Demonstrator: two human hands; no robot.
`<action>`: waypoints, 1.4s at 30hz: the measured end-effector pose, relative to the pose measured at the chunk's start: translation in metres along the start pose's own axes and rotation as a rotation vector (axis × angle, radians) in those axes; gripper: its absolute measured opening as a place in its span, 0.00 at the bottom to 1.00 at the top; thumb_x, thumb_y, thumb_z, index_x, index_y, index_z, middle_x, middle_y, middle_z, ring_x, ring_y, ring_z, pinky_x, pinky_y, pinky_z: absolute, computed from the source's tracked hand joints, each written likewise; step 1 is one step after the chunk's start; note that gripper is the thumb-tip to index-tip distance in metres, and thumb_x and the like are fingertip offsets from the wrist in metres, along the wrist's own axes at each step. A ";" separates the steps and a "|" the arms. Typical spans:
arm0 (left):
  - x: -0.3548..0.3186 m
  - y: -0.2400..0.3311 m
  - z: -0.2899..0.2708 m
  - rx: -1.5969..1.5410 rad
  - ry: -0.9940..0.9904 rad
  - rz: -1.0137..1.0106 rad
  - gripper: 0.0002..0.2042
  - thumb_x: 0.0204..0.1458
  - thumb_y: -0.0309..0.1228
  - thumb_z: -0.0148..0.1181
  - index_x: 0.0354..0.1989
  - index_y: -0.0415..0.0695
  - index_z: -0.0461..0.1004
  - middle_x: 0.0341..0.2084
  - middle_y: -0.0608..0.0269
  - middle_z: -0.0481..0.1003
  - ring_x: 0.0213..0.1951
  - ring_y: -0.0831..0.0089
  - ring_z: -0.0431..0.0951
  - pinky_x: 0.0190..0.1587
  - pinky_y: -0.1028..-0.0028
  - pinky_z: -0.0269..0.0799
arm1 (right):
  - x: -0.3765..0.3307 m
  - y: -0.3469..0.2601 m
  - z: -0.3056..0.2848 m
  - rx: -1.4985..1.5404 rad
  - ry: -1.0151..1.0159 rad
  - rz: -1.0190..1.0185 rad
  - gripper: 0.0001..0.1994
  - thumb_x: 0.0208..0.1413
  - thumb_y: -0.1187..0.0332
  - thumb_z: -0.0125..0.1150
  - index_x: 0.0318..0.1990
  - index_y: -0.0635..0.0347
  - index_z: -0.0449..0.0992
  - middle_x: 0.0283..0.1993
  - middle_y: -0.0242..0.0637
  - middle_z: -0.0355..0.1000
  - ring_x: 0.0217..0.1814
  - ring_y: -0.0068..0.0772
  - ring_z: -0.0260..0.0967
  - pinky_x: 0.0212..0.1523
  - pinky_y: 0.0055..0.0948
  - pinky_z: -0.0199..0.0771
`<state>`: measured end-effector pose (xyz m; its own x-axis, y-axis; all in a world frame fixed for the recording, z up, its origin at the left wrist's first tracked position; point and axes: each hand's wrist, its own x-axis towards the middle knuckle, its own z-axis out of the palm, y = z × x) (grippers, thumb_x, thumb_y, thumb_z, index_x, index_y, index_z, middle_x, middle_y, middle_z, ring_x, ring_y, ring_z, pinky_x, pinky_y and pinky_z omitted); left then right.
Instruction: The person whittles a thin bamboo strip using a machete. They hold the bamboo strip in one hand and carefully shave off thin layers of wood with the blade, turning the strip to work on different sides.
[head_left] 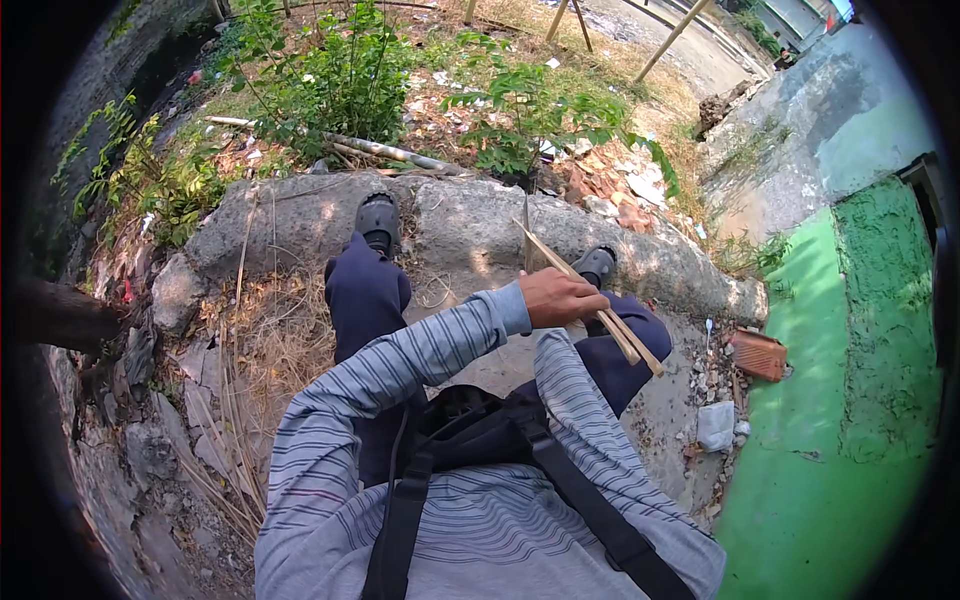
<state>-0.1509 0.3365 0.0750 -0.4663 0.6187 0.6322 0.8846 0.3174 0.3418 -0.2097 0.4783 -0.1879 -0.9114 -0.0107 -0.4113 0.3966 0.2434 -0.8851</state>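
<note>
My left hand [562, 297] is closed around a few pale split bamboo strips [628, 342]. They slant from beyond my knuckles down to the right, over my right thigh. The right sleeve [570, 375] reaches up beneath the left hand, and my right hand is almost wholly hidden there, so its fingers cannot be made out. A thin, dark, upright blade-like piece [527, 240] shows just beyond the left hand, beside the far ends of the strips. What holds it is hidden.
My shoes rest against a low, rough concrete ledge [470, 215]. Plants [350, 90], litter and a bamboo pole [400, 155] lie beyond it. A green wall [800, 400] stands at right, near a broken orange brick [759, 355] and rubble. Dry stalks [235, 400] lie at left.
</note>
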 end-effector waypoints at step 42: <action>-0.085 -0.114 -0.117 0.084 0.733 -0.960 0.35 0.51 0.33 0.66 0.65 0.35 0.58 0.57 0.40 0.65 0.61 0.43 0.67 0.66 0.57 0.63 | 0.016 -0.099 0.013 0.144 0.052 0.005 0.24 0.70 0.43 0.47 0.40 0.59 0.65 0.18 0.30 0.58 0.12 0.24 0.55 0.13 0.28 0.58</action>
<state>-0.2133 0.1635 0.0632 -0.8045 -0.4399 0.3990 0.1599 0.4867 0.8588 -0.2619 0.4412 -0.1101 -0.9125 0.0411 -0.4071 0.4091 0.1019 -0.9068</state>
